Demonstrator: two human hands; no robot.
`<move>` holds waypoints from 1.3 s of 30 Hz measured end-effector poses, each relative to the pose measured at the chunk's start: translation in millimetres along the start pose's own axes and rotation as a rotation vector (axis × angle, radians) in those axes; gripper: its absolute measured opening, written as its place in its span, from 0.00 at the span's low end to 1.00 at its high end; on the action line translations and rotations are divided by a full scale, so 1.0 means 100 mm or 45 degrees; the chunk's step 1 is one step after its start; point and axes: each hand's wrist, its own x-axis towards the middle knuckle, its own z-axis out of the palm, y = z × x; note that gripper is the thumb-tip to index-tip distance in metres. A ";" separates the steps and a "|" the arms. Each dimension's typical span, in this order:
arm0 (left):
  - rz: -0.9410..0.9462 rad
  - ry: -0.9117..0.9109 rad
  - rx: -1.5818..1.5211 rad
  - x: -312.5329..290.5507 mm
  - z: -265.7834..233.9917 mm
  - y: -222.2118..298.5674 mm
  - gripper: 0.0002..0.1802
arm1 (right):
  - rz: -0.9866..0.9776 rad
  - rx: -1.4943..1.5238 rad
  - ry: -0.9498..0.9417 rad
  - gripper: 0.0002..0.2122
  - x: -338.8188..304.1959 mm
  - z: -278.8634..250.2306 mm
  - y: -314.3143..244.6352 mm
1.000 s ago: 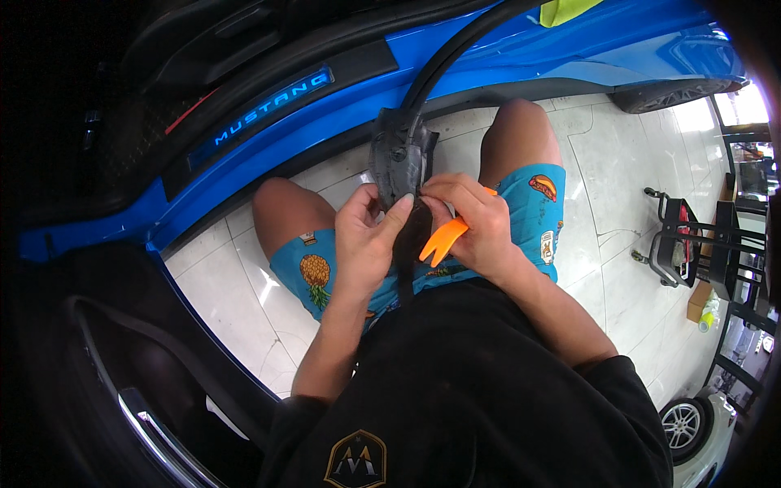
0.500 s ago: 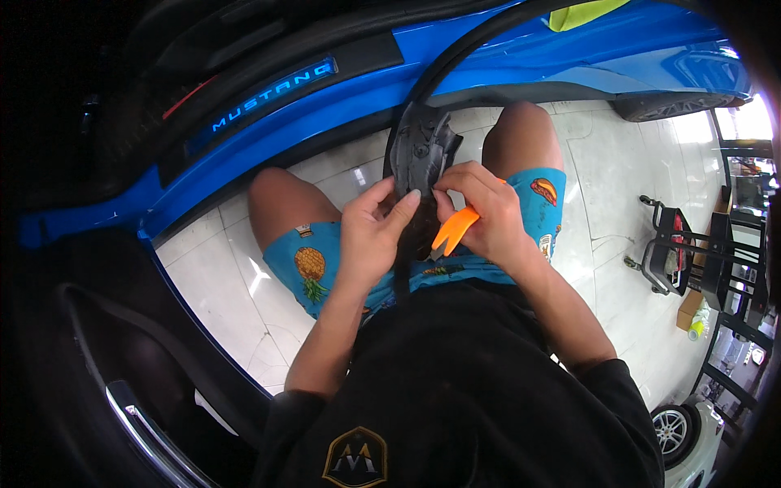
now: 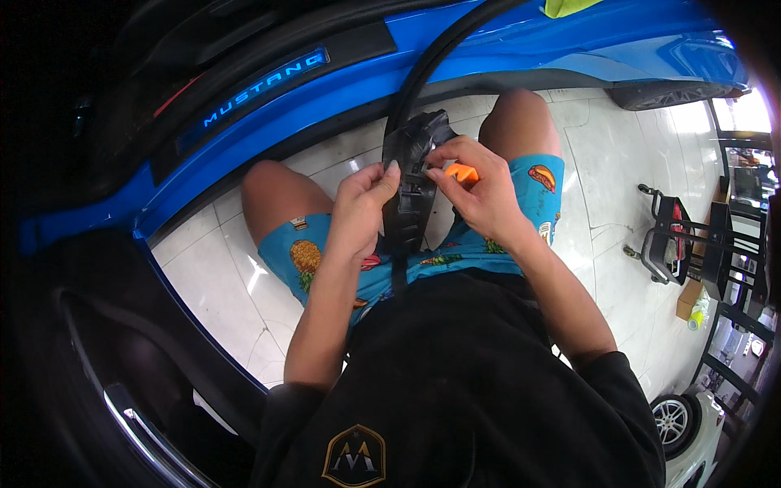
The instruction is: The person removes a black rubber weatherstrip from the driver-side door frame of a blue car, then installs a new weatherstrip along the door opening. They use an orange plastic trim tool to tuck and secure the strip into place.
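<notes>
A black moulded plastic trim piece (image 3: 409, 210) hangs between my knees, its ribbed inner face showing. From its upper end a black rubber door seal (image 3: 416, 75) curves up across the blue sill of the car. My left hand (image 3: 358, 203) pinches the left edge of the trim piece between thumb and fingers. In my right hand (image 3: 485, 199) an orange forked pry tool (image 3: 462, 173) is tucked against the palm, partly covered by the fingers. The right thumb and fingertips meet at the right edge of the trim; what they touch there is too small to make out.
The blue door sill (image 3: 342, 102) with its lit plate runs along the far side, and an open black door (image 3: 98, 325) stands at left. A yellow-green cloth (image 3: 567, 6) lies on the bodywork. A wheeled cart (image 3: 671, 240) is on the tiled floor at right, near a cardboard box (image 3: 691, 300).
Both hands have shifted slightly up. The trim piece has turned, so more of its ribbed lower part shows. The pry tool has swung, and its fork no longer points down toward my lap.
</notes>
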 end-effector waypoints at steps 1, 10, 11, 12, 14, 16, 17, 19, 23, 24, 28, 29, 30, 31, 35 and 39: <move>0.009 0.003 0.001 0.01 0.00 -0.01 0.16 | 0.030 0.002 0.007 0.06 0.00 0.01 0.00; -0.027 -0.074 -0.080 0.02 0.00 -0.04 0.17 | 0.110 0.010 0.004 0.09 -0.04 -0.01 -0.02; -0.038 -0.072 -0.117 -0.01 0.04 -0.02 0.16 | 0.083 -0.015 0.013 0.09 -0.05 -0.01 -0.01; -0.049 -0.071 -0.155 -0.03 0.06 -0.02 0.16 | 0.056 -0.040 0.022 0.09 -0.07 0.00 0.00; -0.047 -0.092 -0.183 -0.03 0.02 -0.06 0.15 | 0.018 -0.067 0.020 0.08 -0.11 0.01 -0.03; -0.008 -0.089 -0.187 -0.03 0.02 -0.07 0.15 | 0.000 -0.078 0.002 0.08 -0.14 0.01 -0.07; 0.031 -0.074 -0.176 -0.03 0.03 -0.08 0.15 | -0.015 -0.067 0.022 0.08 -0.14 0.01 -0.07; 0.094 -0.061 -0.121 -0.03 0.02 -0.11 0.14 | -0.046 -0.044 0.063 0.09 -0.14 0.05 -0.06; 0.168 -0.073 -0.019 -0.01 -0.01 -0.14 0.14 | -0.063 -0.075 0.056 0.11 -0.16 0.08 -0.13; 0.180 -0.078 -0.012 -0.01 -0.01 -0.14 0.14 | -0.073 -0.078 0.061 0.12 -0.16 0.09 -0.13; 0.200 -0.101 -0.055 -0.03 0.02 -0.11 0.15 | -0.116 -0.105 0.075 0.13 -0.14 0.08 -0.18; 0.199 -0.109 -0.070 -0.04 0.02 -0.12 0.15 | -0.113 -0.100 0.076 0.13 -0.14 0.08 -0.19; 0.198 -0.116 -0.085 -0.04 0.02 -0.12 0.15 | -0.110 -0.095 0.076 0.13 -0.14 0.08 -0.19; 0.217 -0.121 -0.092 -0.05 0.03 -0.11 0.15 | -0.106 -0.090 0.077 0.13 -0.13 0.07 -0.20; 0.281 -0.156 -0.078 -0.07 0.07 -0.09 0.16 | -0.188 -0.126 0.116 0.13 -0.12 0.06 -0.22; 0.343 -0.178 -0.082 -0.10 0.10 -0.03 0.16 | -0.224 -0.124 0.150 0.13 -0.13 0.05 -0.24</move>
